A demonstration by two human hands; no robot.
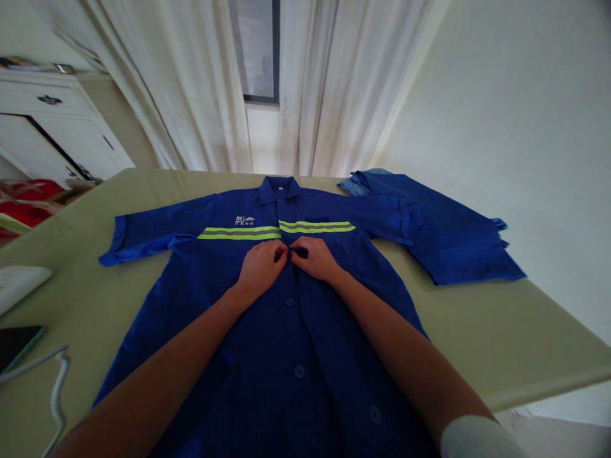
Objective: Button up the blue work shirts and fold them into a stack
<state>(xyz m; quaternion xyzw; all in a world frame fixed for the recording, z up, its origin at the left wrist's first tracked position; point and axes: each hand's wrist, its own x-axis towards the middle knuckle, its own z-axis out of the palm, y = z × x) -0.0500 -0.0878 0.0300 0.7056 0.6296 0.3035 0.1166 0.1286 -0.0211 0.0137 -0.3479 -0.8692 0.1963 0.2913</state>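
A dark blue work shirt (191,299) lies spread face up on the table, its collar pointing away from me. Lime and grey reflective strips cross its chest, with a white logo above the left one. Just below the strips, my left hand (262,264) pinches the front placket at the centre. My right hand (317,257) meets it there, fingertips closed on the other placket edge. Whatever button sits between the fingertips is hidden. Lower down, a button (289,302) and another button (299,371) show on the placket, where the front hangs apart.
Folded blue clothes (458,242) lie at the table's right, touching the shirt's sleeve. On the left are a phone (19,346), a white cable (57,394) and a white object (21,283). Beyond the pale green table (477,343) stand curtains (191,83) and a white cabinet (52,127).
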